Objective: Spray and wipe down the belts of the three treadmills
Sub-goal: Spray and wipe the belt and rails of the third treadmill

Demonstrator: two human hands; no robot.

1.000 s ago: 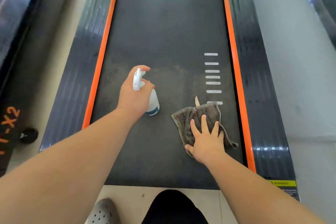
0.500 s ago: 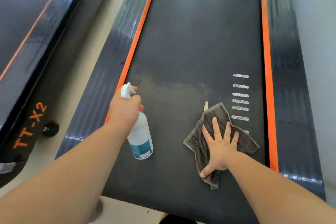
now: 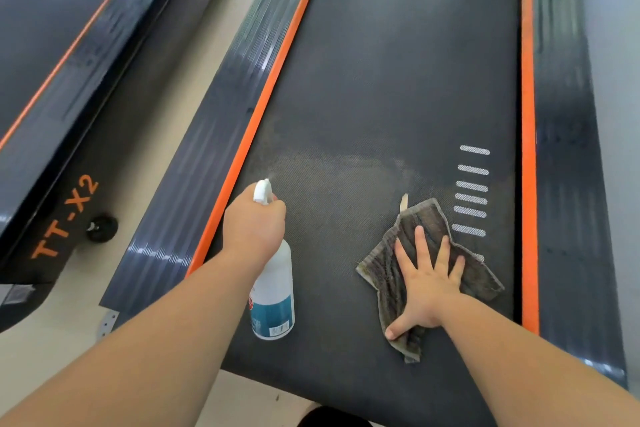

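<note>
Probable risk 1: overspray onto the orange strip point(image 3: 277, 69) at the left edge of the belt point(image 3: 398, 62); cause: spray bottle point(image 3: 273, 295) nozzle close to that edge. Probable risk 2: missed bands; cause: bunched cloth point(image 3: 426, 217). Fingers of left hand point(image 3: 254, 229) curled round the bottle neck, over the belt's near left. Fingers of right hand point(image 3: 427, 279) spread flat on the cloth, near the belt's right edge. Belt matt, fine-woven; cloth ribbed, crumpled; bottle smooth, cylindrical.

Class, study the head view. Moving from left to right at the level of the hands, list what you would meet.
Orange TT-X2 lettering → small black round foot → left orange edge strip → white plastic spray bottle → grey-brown wiping cloth → right orange edge strip.
</note>
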